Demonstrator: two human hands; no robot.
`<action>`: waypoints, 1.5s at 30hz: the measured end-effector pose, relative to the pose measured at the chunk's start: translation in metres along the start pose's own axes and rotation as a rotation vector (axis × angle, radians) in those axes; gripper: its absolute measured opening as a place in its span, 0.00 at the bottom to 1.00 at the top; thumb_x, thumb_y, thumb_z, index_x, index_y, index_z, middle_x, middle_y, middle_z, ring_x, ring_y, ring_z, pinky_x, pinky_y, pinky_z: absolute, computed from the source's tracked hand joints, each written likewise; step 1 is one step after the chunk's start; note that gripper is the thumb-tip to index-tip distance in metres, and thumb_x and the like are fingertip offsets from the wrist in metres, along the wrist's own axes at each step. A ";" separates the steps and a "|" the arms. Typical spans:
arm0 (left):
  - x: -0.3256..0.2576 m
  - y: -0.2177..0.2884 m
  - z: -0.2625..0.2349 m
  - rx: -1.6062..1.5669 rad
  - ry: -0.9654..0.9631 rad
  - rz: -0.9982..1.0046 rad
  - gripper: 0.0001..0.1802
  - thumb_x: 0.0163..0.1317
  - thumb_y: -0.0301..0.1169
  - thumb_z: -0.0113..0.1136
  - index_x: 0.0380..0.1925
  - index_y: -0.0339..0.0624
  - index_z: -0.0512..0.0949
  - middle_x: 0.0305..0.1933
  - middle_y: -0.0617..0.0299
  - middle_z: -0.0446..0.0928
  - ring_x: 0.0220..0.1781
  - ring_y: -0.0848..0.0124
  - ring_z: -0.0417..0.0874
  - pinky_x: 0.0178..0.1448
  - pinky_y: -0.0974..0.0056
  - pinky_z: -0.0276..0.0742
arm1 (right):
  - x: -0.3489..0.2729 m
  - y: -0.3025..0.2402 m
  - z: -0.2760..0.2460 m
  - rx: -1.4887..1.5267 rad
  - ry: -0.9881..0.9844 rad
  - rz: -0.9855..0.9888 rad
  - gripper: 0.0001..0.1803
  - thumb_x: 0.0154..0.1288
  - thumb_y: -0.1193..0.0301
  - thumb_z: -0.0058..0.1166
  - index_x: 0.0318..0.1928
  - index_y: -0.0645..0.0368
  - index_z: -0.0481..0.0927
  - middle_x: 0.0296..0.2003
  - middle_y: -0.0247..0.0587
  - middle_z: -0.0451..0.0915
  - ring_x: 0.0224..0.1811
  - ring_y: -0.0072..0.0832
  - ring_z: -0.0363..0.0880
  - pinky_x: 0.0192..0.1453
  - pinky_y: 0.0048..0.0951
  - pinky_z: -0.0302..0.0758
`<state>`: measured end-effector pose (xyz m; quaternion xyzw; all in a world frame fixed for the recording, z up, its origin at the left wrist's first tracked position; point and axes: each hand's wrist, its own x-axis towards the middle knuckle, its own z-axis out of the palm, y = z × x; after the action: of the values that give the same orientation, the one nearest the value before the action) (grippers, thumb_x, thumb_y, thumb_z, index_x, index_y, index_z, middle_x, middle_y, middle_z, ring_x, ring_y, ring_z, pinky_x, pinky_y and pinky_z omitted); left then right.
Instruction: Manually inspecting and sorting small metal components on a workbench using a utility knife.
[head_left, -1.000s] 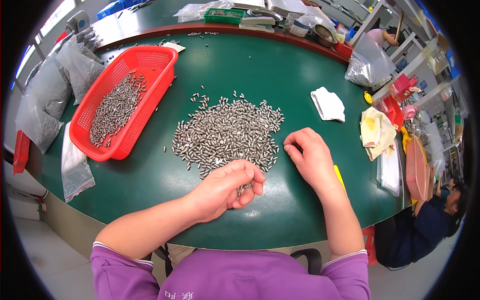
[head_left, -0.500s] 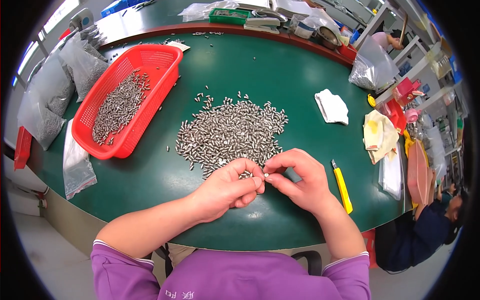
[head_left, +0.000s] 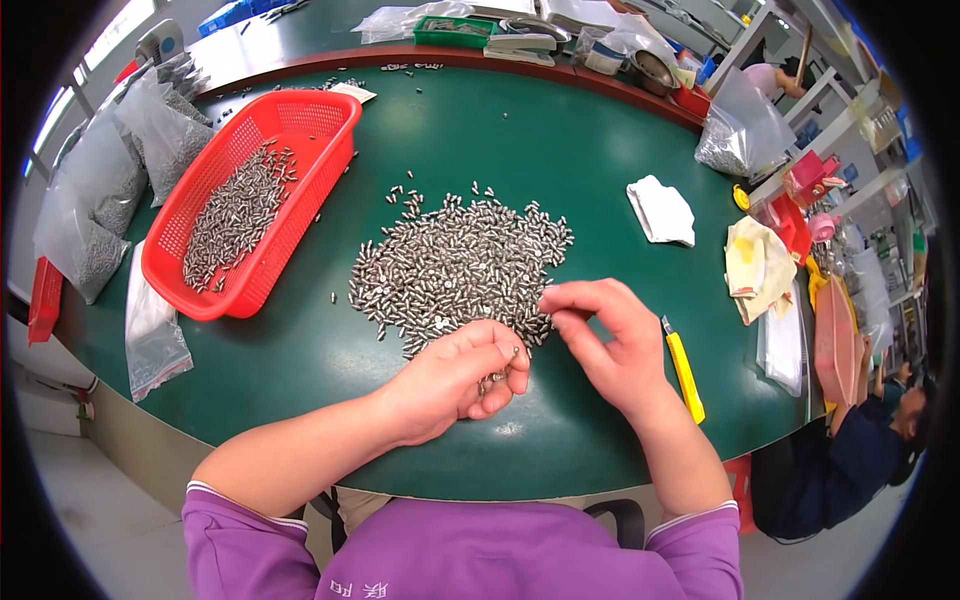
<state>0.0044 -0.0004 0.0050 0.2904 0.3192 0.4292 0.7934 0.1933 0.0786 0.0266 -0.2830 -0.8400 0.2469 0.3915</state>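
A heap of small bullet-shaped metal parts (head_left: 450, 260) lies on the green tabletop in front of me. My left hand (head_left: 462, 372) is curled at the near edge of the heap, palm partly up. Several of the metal parts show inside its fingers, one of them at the thumb tip. My right hand (head_left: 612, 335) is at the heap's right edge, thumb and forefinger bent close together. Whatever sits between those fingertips is too small to make out. Left of the heap stands a red perforated basket (head_left: 300, 215), partly filled with similar metal parts.
A yellow utility knife (head_left: 685, 378) lies right of my right hand, with a folded white cloth (head_left: 662, 211) farther back. Clear plastic bags of parts (head_left: 95, 215) stand at the far left. A raised brown ledge (head_left: 480, 62) borders the back. Another person (head_left: 840, 470) is at the right.
My hands have parted. The right one has moved right and slightly away, to the heap's edge. The left stays nearly in place, and metal parts now show in its curled fingers.
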 end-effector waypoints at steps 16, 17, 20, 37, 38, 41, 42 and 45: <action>0.000 0.000 -0.003 -0.034 -0.018 0.016 0.13 0.72 0.36 0.41 0.44 0.39 0.72 0.39 0.59 0.74 0.29 0.75 0.68 0.29 0.72 0.63 | -0.001 0.025 -0.015 -0.339 -0.174 0.177 0.07 0.55 0.77 0.60 0.36 0.56 0.81 0.34 0.37 0.76 0.40 0.35 0.77 0.44 0.33 0.75; 0.000 -0.001 -0.003 -0.034 -0.018 0.016 0.13 0.72 0.36 0.41 0.44 0.39 0.72 0.39 0.59 0.74 0.29 0.75 0.68 0.29 0.72 0.63 | -0.001 0.023 -0.016 -0.371 -0.197 0.169 0.07 0.55 0.76 0.60 0.36 0.55 0.81 0.34 0.36 0.76 0.41 0.36 0.77 0.45 0.35 0.75; 0.001 -0.002 -0.004 -0.039 -0.026 0.019 0.14 0.73 0.38 0.42 0.43 0.40 0.72 0.39 0.59 0.74 0.29 0.76 0.68 0.29 0.72 0.63 | 0.000 0.021 -0.018 -0.424 -0.249 0.136 0.06 0.56 0.75 0.60 0.36 0.56 0.79 0.34 0.37 0.77 0.41 0.38 0.76 0.45 0.37 0.75; 0.000 -0.002 -0.003 -0.055 0.000 0.021 0.07 0.69 0.31 0.53 0.41 0.42 0.68 0.36 0.64 0.75 0.25 0.82 0.66 0.27 0.75 0.60 | -0.004 -0.004 0.001 0.121 -0.158 -0.059 0.15 0.49 0.82 0.66 0.40 0.59 0.81 0.34 0.35 0.84 0.36 0.27 0.81 0.39 0.26 0.78; 0.001 -0.001 -0.002 -0.055 -0.001 0.020 0.07 0.69 0.31 0.53 0.41 0.42 0.68 0.36 0.64 0.75 0.25 0.82 0.66 0.27 0.75 0.60 | -0.004 -0.003 0.001 0.120 -0.157 -0.058 0.15 0.49 0.82 0.66 0.40 0.59 0.81 0.34 0.35 0.84 0.36 0.27 0.81 0.39 0.26 0.78; 0.001 -0.001 0.000 -0.039 0.024 -0.001 0.08 0.69 0.32 0.54 0.42 0.42 0.68 0.36 0.64 0.75 0.25 0.82 0.66 0.26 0.75 0.60 | -0.005 -0.004 0.003 0.163 -0.123 -0.085 0.15 0.52 0.78 0.66 0.42 0.54 0.82 0.33 0.31 0.84 0.36 0.30 0.82 0.41 0.30 0.77; 0.000 -0.001 -0.001 -0.034 0.020 -0.005 0.09 0.69 0.32 0.54 0.42 0.42 0.68 0.36 0.63 0.75 0.25 0.82 0.66 0.26 0.75 0.60 | -0.004 -0.006 0.004 0.164 -0.120 -0.103 0.16 0.52 0.78 0.65 0.43 0.54 0.82 0.34 0.31 0.84 0.36 0.30 0.82 0.41 0.30 0.77; 0.001 -0.003 -0.002 -0.018 0.017 -0.013 0.09 0.69 0.33 0.54 0.43 0.42 0.68 0.36 0.63 0.75 0.24 0.81 0.66 0.26 0.75 0.60 | -0.003 -0.006 0.004 0.143 -0.125 -0.139 0.16 0.53 0.78 0.65 0.44 0.54 0.82 0.35 0.32 0.84 0.36 0.31 0.82 0.41 0.31 0.77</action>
<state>0.0048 -0.0003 0.0014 0.2773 0.3239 0.4295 0.7960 0.1904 0.0717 0.0265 -0.1797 -0.8607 0.2956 0.3735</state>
